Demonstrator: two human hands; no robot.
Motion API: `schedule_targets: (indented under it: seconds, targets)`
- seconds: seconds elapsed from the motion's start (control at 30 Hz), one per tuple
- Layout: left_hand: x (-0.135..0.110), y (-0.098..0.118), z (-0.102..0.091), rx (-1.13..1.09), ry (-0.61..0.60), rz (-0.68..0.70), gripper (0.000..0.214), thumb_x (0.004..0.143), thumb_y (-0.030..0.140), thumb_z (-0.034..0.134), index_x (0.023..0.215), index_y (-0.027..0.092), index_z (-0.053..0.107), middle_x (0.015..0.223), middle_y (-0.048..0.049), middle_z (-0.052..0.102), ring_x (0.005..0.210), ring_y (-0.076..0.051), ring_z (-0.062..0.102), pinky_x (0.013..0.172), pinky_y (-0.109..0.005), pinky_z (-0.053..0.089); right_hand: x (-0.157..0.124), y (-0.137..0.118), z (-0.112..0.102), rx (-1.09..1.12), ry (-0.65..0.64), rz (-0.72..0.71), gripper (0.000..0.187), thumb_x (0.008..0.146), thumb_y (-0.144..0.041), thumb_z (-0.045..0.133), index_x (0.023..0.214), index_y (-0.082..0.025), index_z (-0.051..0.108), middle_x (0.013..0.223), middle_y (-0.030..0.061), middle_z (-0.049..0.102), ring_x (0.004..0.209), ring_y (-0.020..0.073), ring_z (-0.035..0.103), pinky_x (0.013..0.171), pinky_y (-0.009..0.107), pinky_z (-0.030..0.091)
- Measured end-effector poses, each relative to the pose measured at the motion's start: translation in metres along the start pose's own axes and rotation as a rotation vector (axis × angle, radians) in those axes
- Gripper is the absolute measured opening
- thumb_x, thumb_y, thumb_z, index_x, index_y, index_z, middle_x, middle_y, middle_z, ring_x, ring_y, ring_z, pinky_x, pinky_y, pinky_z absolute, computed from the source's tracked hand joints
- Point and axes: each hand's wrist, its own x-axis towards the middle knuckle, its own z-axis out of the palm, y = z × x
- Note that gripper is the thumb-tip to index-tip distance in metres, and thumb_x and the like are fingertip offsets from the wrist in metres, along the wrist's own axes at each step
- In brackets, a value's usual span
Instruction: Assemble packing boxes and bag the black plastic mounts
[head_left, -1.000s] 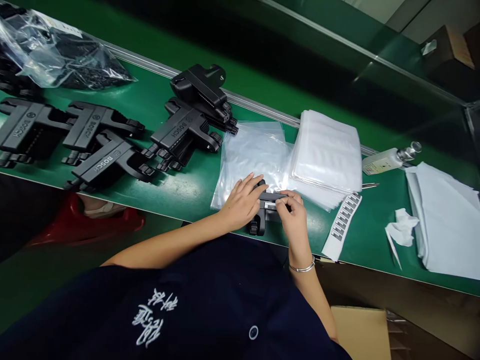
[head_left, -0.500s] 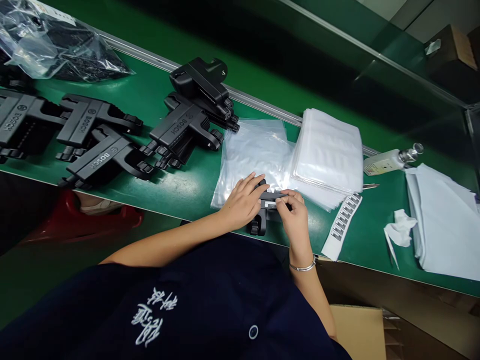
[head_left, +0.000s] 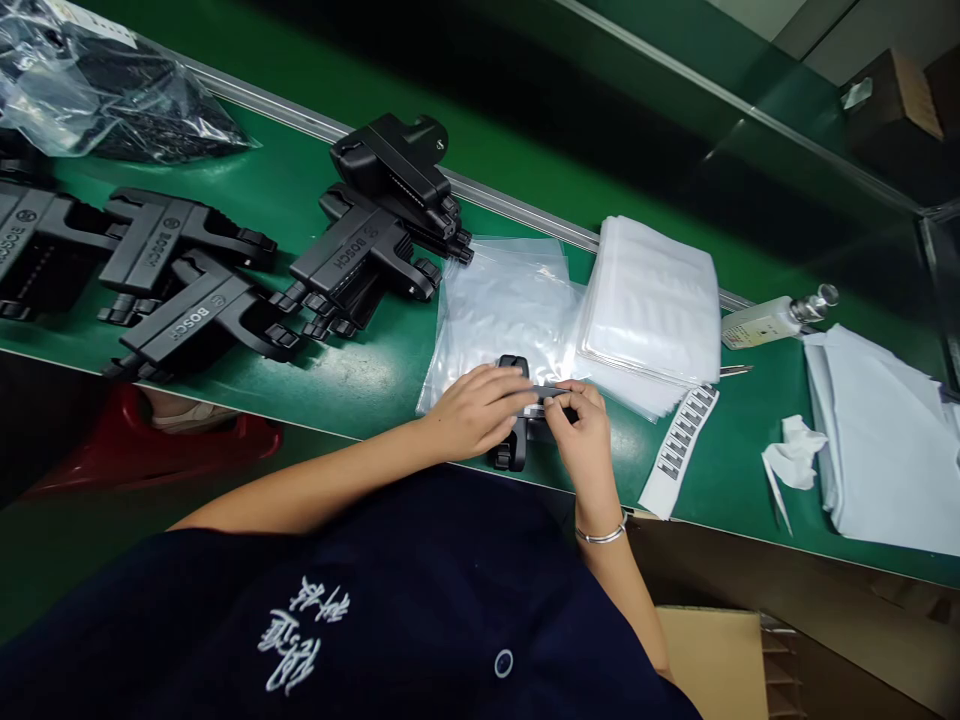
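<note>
- The left hand (head_left: 474, 408) lies over a black part (head_left: 514, 425) at the near edge of the green bench (head_left: 360, 370), fingers together and curled down onto it.
- The right hand (head_left: 583, 436) meets it from the other side, thumb and fingertips pinched on a small pale label (head_left: 546, 396) at the part's top.
- The part sits partly on a clear bag (head_left: 504, 300), its lower end showing below the left hand.
- Just right of the bag lies a stack of white bags (head_left: 651, 300), and beside that a strip of labels (head_left: 679, 450).
- Further right: a bottle (head_left: 776, 318), a crumpled wipe (head_left: 791, 452) and a pile of white sheets (head_left: 885, 440).
- To the left, several black holders (head_left: 187, 290) lie in a row, with two more piled up (head_left: 375, 235) near the bag.
- A silver bracelet (head_left: 600, 535) rings the right wrist.
</note>
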Motion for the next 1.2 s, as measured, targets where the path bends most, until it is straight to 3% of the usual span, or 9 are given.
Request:
schedule_targets:
  seconds: [0.13, 0.2, 0.33, 0.5, 0.7, 0.83, 1.03, 1.1, 1.2]
  targets:
    - [0.004, -0.019, -0.016, 0.079, -0.105, 0.311, 0.026, 0.095, 0.027, 0.05, 0.112, 0.021, 0.068, 0.112, -0.0058, 0.072, 0.108, -0.022, 0.064, 0.083, -0.033, 0.049, 0.001, 0.007, -0.01, 0.026, -0.029, -0.006, 0.021, 0.084, -0.032, 0.059, 0.067, -0.021, 0.063, 0.107, 0.0083, 0.065, 0.108, 0.0258, 0.057, 0.101, 0.047, 0.038]
    - [0.012, -0.027, -0.024, 0.07, -0.201, 0.36, 0.029, 0.096, 0.032, 0.049, 0.116, 0.023, 0.068, 0.116, -0.0061, 0.071, 0.108, -0.02, 0.064, 0.077, -0.03, 0.048, 0.001, 0.018, -0.025, 0.134, -0.102, -0.024, 0.015, 0.085, -0.035, 0.061, 0.087, -0.023, 0.071, 0.116, 0.0075, 0.066, 0.112, 0.0247, 0.059, 0.102, 0.045, 0.041]
    - [0.033, -0.036, -0.036, 0.04, -0.438, 0.431, 0.034, 0.098, 0.037, 0.046, 0.122, 0.026, 0.066, 0.117, -0.0061, 0.07, 0.106, -0.019, 0.063, 0.073, -0.028, 0.045, 0.001, 0.046, -0.053, 0.165, -0.297, -0.093, 0.051, 0.084, -0.039, 0.068, 0.133, -0.031, 0.057, 0.142, 0.0045, 0.055, 0.131, 0.0248, 0.05, 0.111, 0.045, 0.039]
    - [0.058, -0.029, -0.04, 0.054, -0.629, 0.476, 0.035, 0.094, 0.04, 0.052, 0.125, 0.028, 0.064, 0.106, -0.0066, 0.071, 0.094, -0.021, 0.061, 0.069, -0.03, 0.043, -0.002, 0.062, -0.052, 0.025, -0.276, -0.155, 0.052, 0.085, -0.044, 0.067, 0.135, -0.033, 0.056, 0.139, 0.0045, 0.058, 0.136, 0.0269, 0.044, 0.114, 0.05, 0.036]
    - [0.072, -0.013, -0.029, 0.081, -0.608, 0.512, 0.033, 0.093, 0.038, 0.055, 0.12, 0.024, 0.067, 0.104, -0.0098, 0.069, 0.089, -0.022, 0.061, 0.066, -0.03, 0.041, -0.002, 0.064, -0.049, 0.01, -0.269, -0.204, 0.052, 0.086, -0.044, 0.066, 0.135, -0.033, 0.056, 0.136, 0.0057, 0.059, 0.129, 0.0261, 0.051, 0.111, 0.049, 0.04]
    - [0.064, -0.013, -0.029, 0.029, -0.539, 0.361, 0.037, 0.095, 0.042, 0.049, 0.123, 0.024, 0.064, 0.109, -0.0097, 0.067, 0.092, -0.022, 0.062, 0.076, -0.031, 0.045, -0.004, 0.06, -0.049, -0.087, -0.272, -0.311, 0.057, 0.09, -0.042, 0.06, 0.144, -0.032, 0.044, 0.138, 0.0079, 0.055, 0.129, 0.0262, 0.049, 0.109, 0.051, 0.041]
    - [0.024, -0.031, -0.049, -0.05, 0.105, -0.358, 0.042, 0.099, 0.036, 0.032, 0.122, 0.018, 0.062, 0.11, -0.0088, 0.066, 0.099, -0.021, 0.063, 0.087, -0.034, 0.05, -0.016, 0.056, -0.027, -0.224, -0.175, -0.526, 0.036, 0.096, -0.03, 0.05, 0.13, -0.033, 0.061, 0.123, 0.0117, 0.058, 0.115, 0.0274, 0.054, 0.101, 0.053, 0.044]
    - [0.009, -0.036, -0.054, 0.011, 0.048, -0.444, 0.037, 0.098, 0.034, 0.037, 0.116, 0.017, 0.064, 0.108, -0.008, 0.067, 0.099, -0.022, 0.063, 0.085, -0.034, 0.052, -0.021, 0.056, -0.023, -0.117, -0.099, -0.438, 0.034, 0.096, -0.032, 0.049, 0.126, -0.032, 0.064, 0.119, 0.0111, 0.058, 0.113, 0.026, 0.055, 0.098, 0.048, 0.047]
    - [-0.008, -0.033, -0.051, 0.099, -0.232, -0.345, 0.034, 0.097, 0.032, 0.039, 0.113, 0.017, 0.065, 0.11, -0.0098, 0.068, 0.104, -0.025, 0.063, 0.086, -0.037, 0.053, -0.029, 0.054, -0.028, 0.151, -0.018, -0.216, 0.034, 0.096, -0.036, 0.049, 0.124, -0.029, 0.066, 0.114, 0.0086, 0.063, 0.11, 0.0229, 0.059, 0.097, 0.042, 0.048]
